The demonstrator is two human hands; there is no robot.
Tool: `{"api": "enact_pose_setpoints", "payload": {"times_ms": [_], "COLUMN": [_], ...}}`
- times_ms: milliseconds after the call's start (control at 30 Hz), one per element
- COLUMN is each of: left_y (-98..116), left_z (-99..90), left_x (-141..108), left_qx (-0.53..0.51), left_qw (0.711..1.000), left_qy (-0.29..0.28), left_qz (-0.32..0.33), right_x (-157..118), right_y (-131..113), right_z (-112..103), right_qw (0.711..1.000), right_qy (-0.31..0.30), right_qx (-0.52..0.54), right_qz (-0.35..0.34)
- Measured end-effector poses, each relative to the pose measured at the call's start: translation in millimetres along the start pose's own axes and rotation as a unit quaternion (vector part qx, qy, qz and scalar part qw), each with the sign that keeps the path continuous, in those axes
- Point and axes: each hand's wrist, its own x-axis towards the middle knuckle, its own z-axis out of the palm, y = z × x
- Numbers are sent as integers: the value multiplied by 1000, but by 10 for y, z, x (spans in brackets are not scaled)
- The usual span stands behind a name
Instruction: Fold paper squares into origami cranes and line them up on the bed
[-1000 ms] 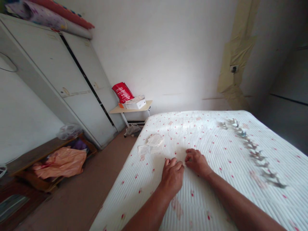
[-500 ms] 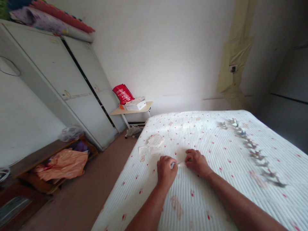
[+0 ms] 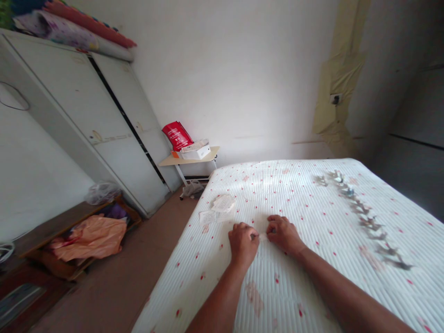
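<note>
A small pale piece of paper [image 3: 263, 236] lies low over the bed between my two hands, its shape partly hidden by the fingers. My left hand [image 3: 243, 243] pinches its left end between thumb and forefinger. On the other side, my right hand [image 3: 284, 235] has curled fingers closed on the right end. Beyond my left hand lie several printed paper sheets [image 3: 224, 203], overlapping on the bedcover. Along the right side of the bed stands a row of small folded paper figures [image 3: 371, 223], too blurred to make out in detail.
The bed [image 3: 274, 194] has a white ribbed cover with red dots. A small table [image 3: 169, 160] by the wall bears a red bag [image 3: 177, 135] and a white box [image 3: 196, 151]. At left are a cabinet [image 3: 111, 134] and a low shelf with an orange plastic bag [image 3: 90, 237].
My left hand has shifted slightly right, nearer my right hand, and less of the paper shows between them. My right hand has stayed almost still.
</note>
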Motion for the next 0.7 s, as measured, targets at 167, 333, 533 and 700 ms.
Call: {"api": "enact_pose_setpoints", "payload": {"times_ms": [167,333,533,700], "left_y": [-33,-88,-38,56], "left_z": [19,14,-3,10], "left_x": [-15,14,83,84], "left_qx": [-4,-56,-82,-22], "left_qw": [1000,998,994,998], "left_qy": [17,10,6,5], "left_qz": [9,-12,-71,-65], "right_x": [-16,-14,-16,-19], "right_y": [-11,-12,-28,-23], "right_z": [-12,-13,-17,-13], "right_qw": [1000,1000,1000,1000], "right_qy": [6,-1,0,2], "right_qx": [8,7,6,7], "right_qz": [-6,-3,0,-3]}}
